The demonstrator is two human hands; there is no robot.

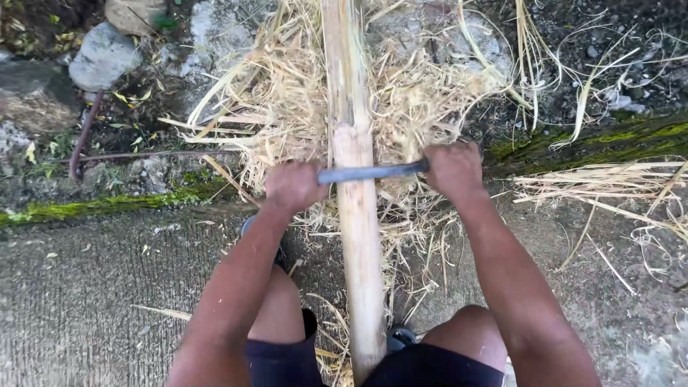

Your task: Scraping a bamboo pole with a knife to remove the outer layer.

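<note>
A long pale bamboo pole (356, 236) runs from between my knees straight away from me. A dark metal blade (373, 172) lies crosswise on top of it. My left hand (292, 186) is closed around the blade's left end. My right hand (453, 169) grips the right end. Below the blade the pole looks smooth and scraped; above it the surface is rougher with a node just past the blade.
A heap of pale shavings (279, 100) lies around the pole on the ground. Grey stones (104, 56) sit at the far left. A mossy concrete edge (107, 206) crosses the scene. A thin dark rod (84, 136) lies at left.
</note>
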